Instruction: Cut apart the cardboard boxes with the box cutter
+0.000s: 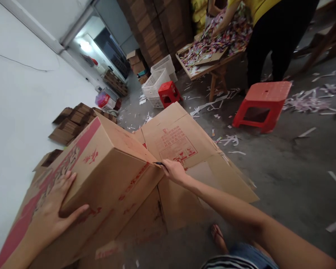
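Note:
A large brown cardboard carton (123, 175) with red printing and a red band lies tilted in front of me. My left hand (52, 201) rests on its near left part, fingers spread over the edge between the banded face and the plain one. My right hand (173, 170) is closed around a thin dark tool (158, 163), whose tip touches the carton's right edge at the seam. Whether it is a blade or a pen I cannot make out. Beneath and beyond this carton lie flattened cardboard sheets (212, 175) with red print.
Folded cartons (72, 121) lean by the white wall. White crates (156, 84) and a red stool (168, 93) stand farther back; another red stool (264, 101) is at right. A person in yellow bends over a table (197, 73) heaped with small packets. Paper strips litter the floor.

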Demonstrator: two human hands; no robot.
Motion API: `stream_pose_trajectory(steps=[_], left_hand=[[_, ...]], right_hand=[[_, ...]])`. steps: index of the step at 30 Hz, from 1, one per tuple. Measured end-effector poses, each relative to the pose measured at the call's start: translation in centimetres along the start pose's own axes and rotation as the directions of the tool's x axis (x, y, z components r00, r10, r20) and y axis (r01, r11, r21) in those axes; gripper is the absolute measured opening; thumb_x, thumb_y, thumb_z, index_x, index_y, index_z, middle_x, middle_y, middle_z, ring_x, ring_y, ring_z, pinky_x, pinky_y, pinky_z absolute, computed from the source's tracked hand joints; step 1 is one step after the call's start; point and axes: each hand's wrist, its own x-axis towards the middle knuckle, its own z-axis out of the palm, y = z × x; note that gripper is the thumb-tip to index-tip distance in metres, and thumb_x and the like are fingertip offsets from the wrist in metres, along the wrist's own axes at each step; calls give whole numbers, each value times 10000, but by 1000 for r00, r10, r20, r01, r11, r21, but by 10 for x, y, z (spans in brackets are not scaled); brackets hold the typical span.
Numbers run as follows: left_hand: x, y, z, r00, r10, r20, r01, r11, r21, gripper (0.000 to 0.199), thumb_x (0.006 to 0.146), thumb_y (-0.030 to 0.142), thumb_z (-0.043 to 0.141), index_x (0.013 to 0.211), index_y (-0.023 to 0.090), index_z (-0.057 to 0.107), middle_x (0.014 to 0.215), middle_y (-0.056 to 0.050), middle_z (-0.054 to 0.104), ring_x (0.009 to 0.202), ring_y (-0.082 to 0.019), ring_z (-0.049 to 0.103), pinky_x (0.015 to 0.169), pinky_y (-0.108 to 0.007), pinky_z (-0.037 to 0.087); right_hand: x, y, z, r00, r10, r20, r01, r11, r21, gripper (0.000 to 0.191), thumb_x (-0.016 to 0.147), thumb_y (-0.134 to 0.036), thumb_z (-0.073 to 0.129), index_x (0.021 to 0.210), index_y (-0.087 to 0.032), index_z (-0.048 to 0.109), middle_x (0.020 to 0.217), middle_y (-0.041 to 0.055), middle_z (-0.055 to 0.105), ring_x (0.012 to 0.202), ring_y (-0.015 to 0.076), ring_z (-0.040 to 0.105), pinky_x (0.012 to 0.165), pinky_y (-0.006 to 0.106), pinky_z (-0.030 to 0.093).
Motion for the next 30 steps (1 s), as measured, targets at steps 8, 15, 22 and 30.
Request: stream_pose_trajectory(steps=[8, 15, 22, 30], left_hand=[[0, 2, -3, 996, -74, 46, 75, 997, -19, 799, 779, 575, 494, 1465, 430, 112, 1545, 122, 171, 1409, -240, 255, 1202, -427, 203], [1, 9, -8, 997, -35, 67, 37, 999, -18, 774, 802, 562, 470, 1455, 458, 68, 1557, 131, 97, 1425, -220, 213, 1204, -419, 190], [-4, 23, -23, 998, -11, 63, 9, 1000, 20, 779, 827, 532, 487, 1461, 427, 48, 1563, 74, 133, 1428, -214, 204, 1190, -433, 217], [-34, 6, -32, 999, 1, 37, -2, 1000, 26, 845, 795, 595, 540, 1476, 331, 116, 1558, -25, 188, 1417, -242, 230, 1169, -441, 231]], right_hand=[[8, -17, 6, 981, -133, -140, 149, 983, 109, 219, 958, -274, 362, 929, -171, 553, 860, 54, 630, 757, 144, 564, 615, 247, 319], [-18, 8, 11, 998, -59, -27, 60, 997, 51, 207, 951, -274, 378, 908, -175, 555, 836, 50, 628, 720, 143, 569, 600, 245, 316], [-41, 6, -16, 985, 119, 123, -114, 992, -51, 222, 946, -308, 377, 953, -182, 561, 886, 79, 671, 713, 185, 614, 569, 269, 294], [-49, -74, 1, 908, 416, 51, -402, 832, 382, 303, 940, -360, 343, 869, -178, 575, 812, 80, 670, 746, 203, 612, 584, 263, 321]])
